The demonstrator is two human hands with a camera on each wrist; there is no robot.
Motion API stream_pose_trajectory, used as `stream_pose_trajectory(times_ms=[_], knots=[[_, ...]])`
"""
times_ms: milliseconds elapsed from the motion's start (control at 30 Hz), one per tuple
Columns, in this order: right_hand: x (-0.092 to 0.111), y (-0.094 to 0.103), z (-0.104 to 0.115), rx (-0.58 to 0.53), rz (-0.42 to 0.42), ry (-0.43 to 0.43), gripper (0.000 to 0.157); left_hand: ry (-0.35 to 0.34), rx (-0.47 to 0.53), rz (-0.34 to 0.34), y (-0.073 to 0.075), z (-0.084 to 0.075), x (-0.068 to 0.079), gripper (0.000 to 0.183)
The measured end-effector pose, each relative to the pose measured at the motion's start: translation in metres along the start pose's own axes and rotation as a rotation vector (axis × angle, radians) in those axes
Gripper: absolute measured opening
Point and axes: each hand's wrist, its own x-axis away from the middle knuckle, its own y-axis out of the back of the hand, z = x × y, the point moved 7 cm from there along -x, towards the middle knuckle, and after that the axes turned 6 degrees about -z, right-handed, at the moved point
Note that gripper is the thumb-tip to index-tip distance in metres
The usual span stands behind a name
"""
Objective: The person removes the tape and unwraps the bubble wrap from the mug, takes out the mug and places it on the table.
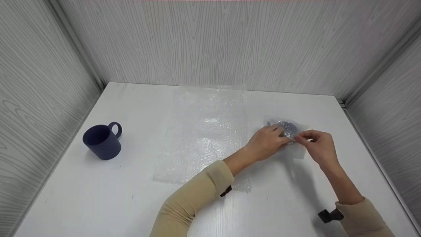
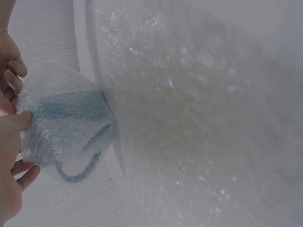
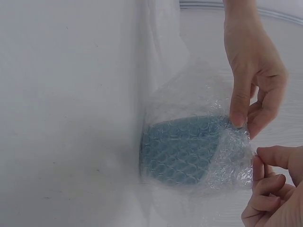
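Observation:
A blue mug (image 1: 291, 127) wrapped in clear bubble wrap (image 3: 227, 163) is at the right of the table. My left hand (image 1: 268, 141) holds the wrapped mug from its left side, the thumb on the wrap near one end in the right wrist view. The right hand (image 1: 320, 148) pinches the edge of the wrap between thumb and fingertips, close to the left thumb. In the left wrist view the mug's handle (image 2: 78, 177) shows below the wrapped body.
A second dark blue mug (image 1: 103, 143), unwrapped, stands at the table's left. A large sheet of bubble wrap (image 1: 204, 128) lies flat across the middle, under the left forearm. Grey wood-patterned panels (image 1: 210, 42) border the white table (image 1: 138, 200).

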Motion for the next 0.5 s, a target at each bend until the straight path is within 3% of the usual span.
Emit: stream_pose_trajectory(times_ms=[500], knots=[[-0.0016,-0.0020,-0.0101,-0.059,0.074,-0.100,0.035,0.001,0.001,-0.003,0.0017,0.0002,-0.0010,0.025]])
